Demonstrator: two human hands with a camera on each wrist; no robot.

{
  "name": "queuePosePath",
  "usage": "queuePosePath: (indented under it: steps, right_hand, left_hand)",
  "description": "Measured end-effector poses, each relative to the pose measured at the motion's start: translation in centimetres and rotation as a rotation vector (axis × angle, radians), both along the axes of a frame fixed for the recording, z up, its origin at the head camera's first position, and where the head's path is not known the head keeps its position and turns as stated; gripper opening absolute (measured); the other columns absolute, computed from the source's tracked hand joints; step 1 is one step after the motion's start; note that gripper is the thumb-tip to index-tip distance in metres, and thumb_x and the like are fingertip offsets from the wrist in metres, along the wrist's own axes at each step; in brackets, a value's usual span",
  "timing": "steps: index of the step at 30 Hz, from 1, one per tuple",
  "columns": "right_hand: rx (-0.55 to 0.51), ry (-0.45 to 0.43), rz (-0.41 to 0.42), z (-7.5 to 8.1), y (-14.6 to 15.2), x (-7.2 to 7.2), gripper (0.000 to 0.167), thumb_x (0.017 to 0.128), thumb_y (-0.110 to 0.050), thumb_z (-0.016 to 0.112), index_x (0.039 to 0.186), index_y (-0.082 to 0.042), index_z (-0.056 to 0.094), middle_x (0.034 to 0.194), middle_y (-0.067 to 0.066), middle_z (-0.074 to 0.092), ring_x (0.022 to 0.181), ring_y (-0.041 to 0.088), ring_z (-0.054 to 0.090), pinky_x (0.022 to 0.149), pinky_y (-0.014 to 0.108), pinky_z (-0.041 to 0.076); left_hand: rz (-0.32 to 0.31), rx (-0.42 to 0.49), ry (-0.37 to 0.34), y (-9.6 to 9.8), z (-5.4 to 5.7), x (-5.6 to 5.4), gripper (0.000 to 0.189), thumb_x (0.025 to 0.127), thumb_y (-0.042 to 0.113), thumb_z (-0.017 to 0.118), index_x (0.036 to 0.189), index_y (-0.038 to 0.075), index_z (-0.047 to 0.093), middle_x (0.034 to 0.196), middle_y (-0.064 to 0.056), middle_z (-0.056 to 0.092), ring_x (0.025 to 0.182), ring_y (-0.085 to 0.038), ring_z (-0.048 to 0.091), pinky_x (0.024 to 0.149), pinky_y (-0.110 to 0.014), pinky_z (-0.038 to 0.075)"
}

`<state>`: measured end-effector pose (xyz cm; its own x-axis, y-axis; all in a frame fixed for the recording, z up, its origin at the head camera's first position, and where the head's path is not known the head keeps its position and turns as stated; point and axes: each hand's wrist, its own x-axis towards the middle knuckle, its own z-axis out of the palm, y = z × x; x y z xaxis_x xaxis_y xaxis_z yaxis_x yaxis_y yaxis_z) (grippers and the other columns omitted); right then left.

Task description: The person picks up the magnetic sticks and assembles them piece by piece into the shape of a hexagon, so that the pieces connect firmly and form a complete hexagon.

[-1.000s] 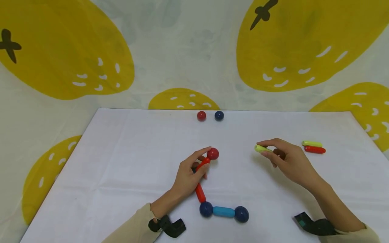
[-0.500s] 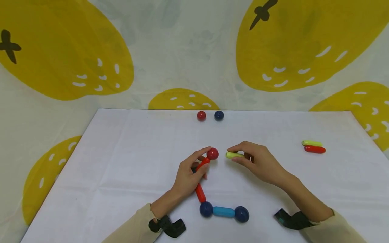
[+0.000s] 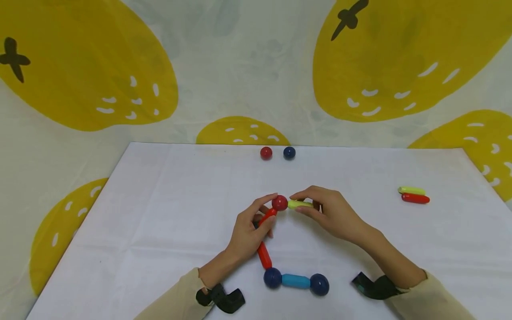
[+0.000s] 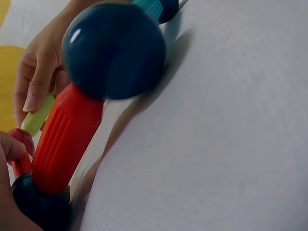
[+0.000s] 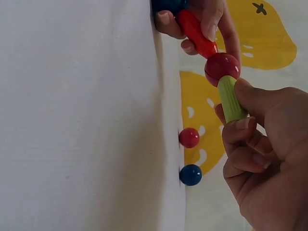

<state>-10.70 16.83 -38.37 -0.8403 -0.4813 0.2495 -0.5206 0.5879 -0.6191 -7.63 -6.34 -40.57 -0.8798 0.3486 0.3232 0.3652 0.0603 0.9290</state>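
the right hand point(image 3: 335, 215) pinched a lime rod point(image 3: 297, 204), its end against the red ball point(image 3: 279, 202) just beyond its fingertips. the left hand point(image 3: 247, 233) gripped a red rod point(image 3: 269, 214) behind that ball; a crooked push might have twisted the ball loose.

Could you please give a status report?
Left grip holding red rod joined to red ball. Right grip pinching yellow-green rod, its end touching that ball. Nothing seen in the way.

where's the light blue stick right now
In the head view, the light blue stick is near the bottom edge, just right of centre, joined between two dark blue balls.
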Motion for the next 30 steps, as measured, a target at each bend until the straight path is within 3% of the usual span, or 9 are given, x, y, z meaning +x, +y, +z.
queuePosePath:
  steps: [5, 12, 15, 19, 23, 28, 30]
  right_hand:
    - [-0.025, -0.005, 0.036, -0.2, -0.2, -0.8, 0.03, 0.084, -0.012, 0.074, 0.113, -0.015, 0.069, 0.098, -0.011, 0.066, 0.068, 0.008, 0.051, 0.059, 0.023, 0.046]
    - [-0.034, -0.091, 0.14, 0.1, -1.0, -2.2, 0.029, 0.085, -0.011, 0.072, 0.114, -0.014, 0.069, 0.103, -0.009, 0.066, 0.077, 0.009, 0.056, 0.066, 0.027, 0.05]
    - [-0.029, -0.119, 0.182, 0.5, -1.4, -2.5, 0.03, 0.086, -0.01, 0.072, 0.115, -0.014, 0.068, 0.105, -0.007, 0.066, 0.078, 0.009, 0.057, 0.066, 0.027, 0.05]
    - [-0.023, -0.119, 0.206, 0.9, -1.7, -3.2, 0.028, 0.087, -0.01, 0.07, 0.115, -0.012, 0.068, 0.106, -0.003, 0.067, 0.075, 0.009, 0.058, 0.064, 0.027, 0.05]
    - [0.018, -0.091, 0.119, 1.5, -1.7, -4.8, 0.026, 0.09, -0.013, 0.068, 0.116, -0.01, 0.068, 0.107, 0.002, 0.068, 0.076, 0.009, 0.059, 0.065, 0.028, 0.05]
    - [0.025, -0.086, -0.066, 1.9, -1.3, -7.5, 0.025, 0.092, -0.017, 0.066, 0.116, -0.01, 0.067, 0.114, 0.005, 0.065, 0.079, 0.015, 0.062, 0.063, 0.032, 0.051]
    - [0.014, -0.097, -0.127, 1.8, -1.2, -8.6, 0.026, 0.092, -0.018, 0.066, 0.117, -0.011, 0.067, 0.118, 0.004, 0.062, 0.082, 0.018, 0.062, 0.062, 0.033, 0.051]
  left_hand:
    - [-0.019, -0.023, -0.023, -0.1, 0.1, 0.1, 0.053, 0.09, -0.006, 0.058, 0.139, 0.001, 0.04, 0.076, -0.016, 0.058, 0.056, -0.033, 0.059, 0.055, -0.025, 0.048]
    - [-0.034, -0.01, -0.078, -0.2, 0.1, 0.2, 0.036, 0.092, 0.0, 0.061, 0.125, -0.005, 0.047, 0.076, -0.02, 0.064, 0.056, -0.029, 0.058, 0.053, -0.022, 0.044]
    - [-0.018, 0.006, -0.122, -0.1, 0.0, 0.2, 0.032, 0.091, 0.001, 0.063, 0.117, -0.005, 0.047, 0.08, -0.015, 0.063, 0.056, -0.03, 0.058, 0.052, -0.021, 0.045]
    - [0.048, -0.022, -0.113, 0.1, 0.2, 0.1, 0.027, 0.088, -0.002, 0.064, 0.108, -0.004, 0.046, 0.077, -0.007, 0.059, 0.053, -0.026, 0.057, 0.051, -0.021, 0.046]
    - [0.143, -0.078, -0.066, 0.2, -0.4, -0.2, 0.03, 0.084, -0.007, 0.062, 0.112, -0.004, 0.05, 0.079, -0.011, 0.058, 0.053, -0.011, 0.052, 0.05, -0.021, 0.045]
    - [0.21, -0.097, -0.052, 0.1, -2.7, -0.8, 0.04, 0.083, -0.006, 0.061, 0.121, 0.006, 0.058, 0.095, -0.012, 0.061, 0.068, -0.012, 0.051, 0.057, -0.021, 0.043]
    - [0.215, -0.092, -0.047, 0.0, -3.1, -0.9, 0.043, 0.083, -0.005, 0.061, 0.122, 0.012, 0.058, 0.097, -0.008, 0.061, 0.072, -0.013, 0.052, 0.06, -0.022, 0.044]
